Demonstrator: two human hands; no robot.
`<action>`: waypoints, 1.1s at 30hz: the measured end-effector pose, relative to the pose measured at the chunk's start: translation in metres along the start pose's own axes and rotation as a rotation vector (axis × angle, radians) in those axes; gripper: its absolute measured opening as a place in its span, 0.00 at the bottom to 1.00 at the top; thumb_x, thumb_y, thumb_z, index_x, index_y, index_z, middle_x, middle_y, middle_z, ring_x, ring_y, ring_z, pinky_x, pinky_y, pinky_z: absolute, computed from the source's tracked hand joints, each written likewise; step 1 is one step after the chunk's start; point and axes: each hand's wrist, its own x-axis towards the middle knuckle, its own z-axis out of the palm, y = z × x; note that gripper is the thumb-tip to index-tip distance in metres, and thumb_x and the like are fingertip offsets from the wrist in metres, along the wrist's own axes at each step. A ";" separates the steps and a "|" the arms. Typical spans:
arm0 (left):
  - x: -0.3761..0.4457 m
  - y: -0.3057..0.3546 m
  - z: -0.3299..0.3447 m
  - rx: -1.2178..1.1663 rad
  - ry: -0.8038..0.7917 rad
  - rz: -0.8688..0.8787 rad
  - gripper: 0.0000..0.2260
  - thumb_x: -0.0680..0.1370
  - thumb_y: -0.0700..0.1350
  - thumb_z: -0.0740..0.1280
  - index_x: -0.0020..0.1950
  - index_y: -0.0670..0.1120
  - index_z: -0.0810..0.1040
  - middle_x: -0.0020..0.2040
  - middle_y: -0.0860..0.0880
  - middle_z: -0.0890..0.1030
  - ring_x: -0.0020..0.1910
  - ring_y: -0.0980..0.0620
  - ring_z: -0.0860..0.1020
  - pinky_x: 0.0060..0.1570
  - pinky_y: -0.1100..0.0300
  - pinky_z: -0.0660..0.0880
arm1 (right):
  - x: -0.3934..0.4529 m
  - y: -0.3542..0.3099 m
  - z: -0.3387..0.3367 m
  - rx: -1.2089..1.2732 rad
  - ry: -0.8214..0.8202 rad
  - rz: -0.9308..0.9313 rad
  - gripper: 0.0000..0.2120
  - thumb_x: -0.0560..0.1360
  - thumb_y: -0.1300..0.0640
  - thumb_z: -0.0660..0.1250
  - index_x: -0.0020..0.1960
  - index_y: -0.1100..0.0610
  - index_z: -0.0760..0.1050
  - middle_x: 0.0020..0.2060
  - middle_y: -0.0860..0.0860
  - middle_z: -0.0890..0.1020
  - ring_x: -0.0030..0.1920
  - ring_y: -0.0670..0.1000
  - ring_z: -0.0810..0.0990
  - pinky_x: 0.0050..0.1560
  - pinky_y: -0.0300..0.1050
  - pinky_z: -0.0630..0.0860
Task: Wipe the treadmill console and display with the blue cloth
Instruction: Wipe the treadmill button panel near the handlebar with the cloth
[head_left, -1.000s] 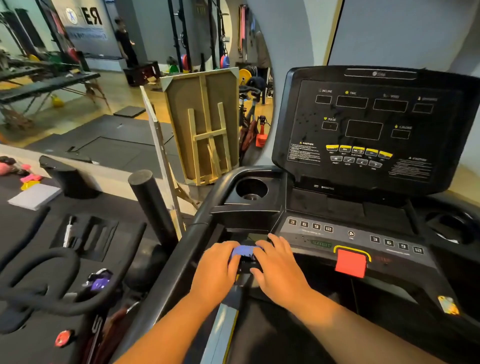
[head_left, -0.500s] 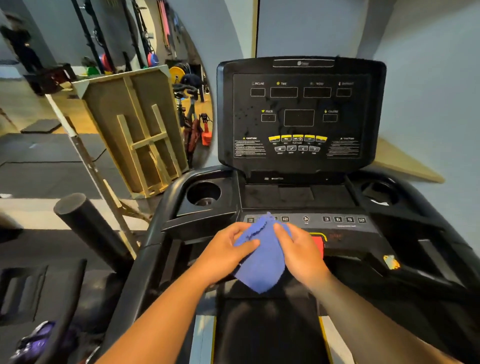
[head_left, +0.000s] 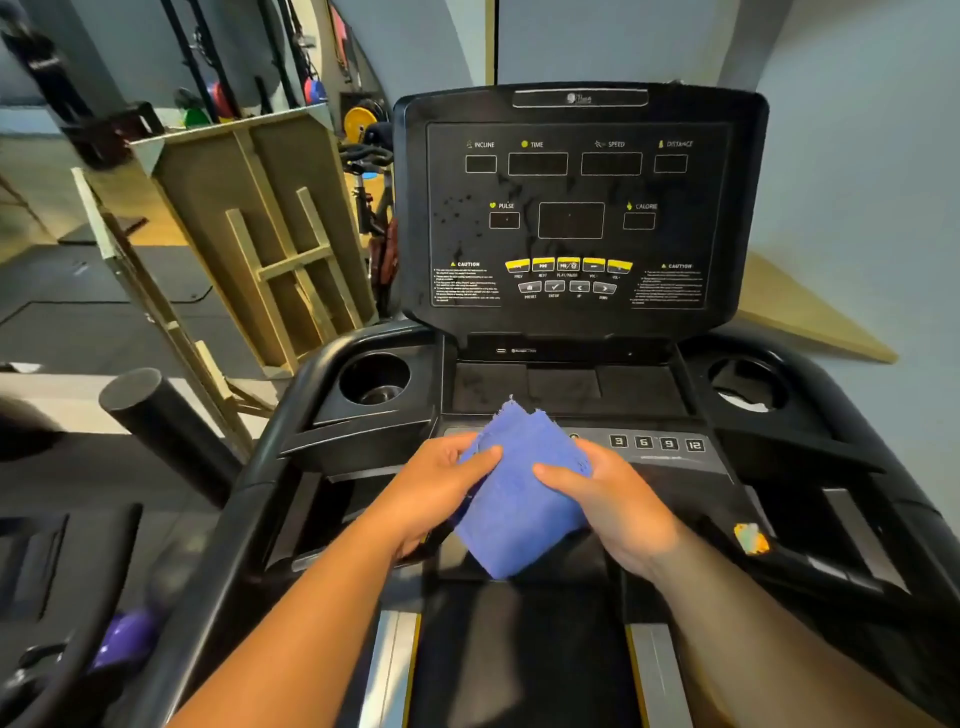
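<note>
Directly beyond the grip stands the black treadmill console (head_left: 649, 467), its sloped panel carrying numbered keys 3, 6, 9, 12 just right of the held cloth, and a round cup holder (head_left: 375, 378) up and to the left. Above that rises the dark flat display (head_left: 571, 218), unlit, speckled with droplets on its left part. Far left of the grip leans a pale wooden frame (head_left: 270, 234) on grey gym flooring; weight plates sit behind it.

Both hands hold the soft blue cloth (head_left: 519, 499) above the belt's front edge: the left hand (head_left: 436, 493) pinches its left side with the thumb on top, and the right hand (head_left: 618, 499) grips its right side the same way.

Compared with half a second ago, the cloth is spread wider between the hands, looking flatter and squarer.
</note>
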 end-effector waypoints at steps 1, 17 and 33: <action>0.002 0.001 0.003 0.050 0.077 0.045 0.06 0.82 0.50 0.67 0.53 0.53 0.84 0.48 0.54 0.87 0.45 0.57 0.84 0.42 0.67 0.75 | 0.002 -0.004 -0.001 0.022 -0.031 -0.004 0.11 0.79 0.60 0.68 0.61 0.57 0.78 0.54 0.53 0.86 0.55 0.53 0.85 0.56 0.52 0.81; -0.027 0.003 0.085 0.234 0.677 0.292 0.16 0.80 0.38 0.59 0.64 0.49 0.80 0.54 0.56 0.84 0.52 0.63 0.80 0.49 0.68 0.74 | -0.003 -0.019 -0.027 0.089 -0.223 0.045 0.18 0.82 0.45 0.58 0.57 0.56 0.80 0.51 0.54 0.87 0.52 0.55 0.86 0.55 0.53 0.77; 0.050 -0.056 0.083 1.080 0.563 0.177 0.27 0.79 0.47 0.57 0.77 0.38 0.64 0.77 0.38 0.67 0.76 0.34 0.63 0.70 0.37 0.64 | -0.070 0.073 -0.175 -1.088 0.797 -0.239 0.13 0.82 0.52 0.59 0.55 0.59 0.79 0.46 0.55 0.82 0.50 0.57 0.78 0.51 0.52 0.75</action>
